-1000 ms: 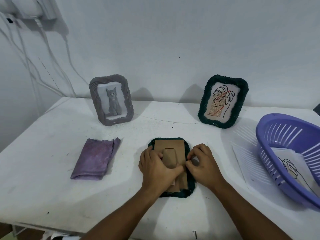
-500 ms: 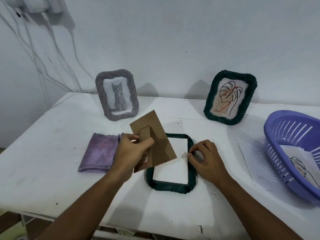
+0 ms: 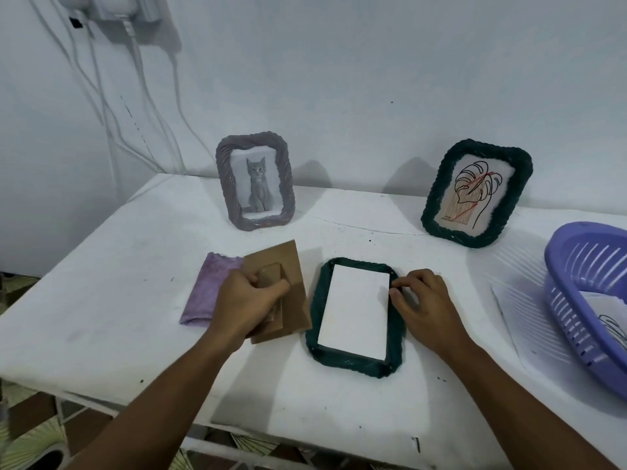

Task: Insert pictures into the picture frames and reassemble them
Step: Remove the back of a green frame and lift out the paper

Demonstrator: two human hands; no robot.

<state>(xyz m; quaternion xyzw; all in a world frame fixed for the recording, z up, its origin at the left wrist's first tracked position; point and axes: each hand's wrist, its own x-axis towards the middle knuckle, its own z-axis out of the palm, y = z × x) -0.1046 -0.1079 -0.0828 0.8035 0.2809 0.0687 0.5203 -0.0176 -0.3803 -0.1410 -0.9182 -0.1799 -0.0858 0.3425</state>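
A dark green woven picture frame point(image 3: 354, 360) lies face down on the white table, with a white sheet point(image 3: 354, 310) showing in its opening. My left hand point(image 3: 246, 301) grips the brown cardboard backing point(image 3: 291, 266) by its folded stand, just left of the frame and low over the table. My right hand point(image 3: 420, 305) rests on the frame's right edge, fingers curled, fingertips at the edge of the white sheet.
A purple cloth point(image 3: 207, 293) lies partly under the backing. A grey frame with a cat picture point(image 3: 256, 181) and a green frame with a leaf drawing point(image 3: 475, 195) stand at the back. A purple basket point(image 3: 590, 307) holding printed pictures sits at the right, on paper sheets point(image 3: 529, 317).
My left hand lifted the cardboard backing off the green frame and carried it left, down toward the table. The white sheet inside the frame became visible. My right hand stayed on the frame's right edge.
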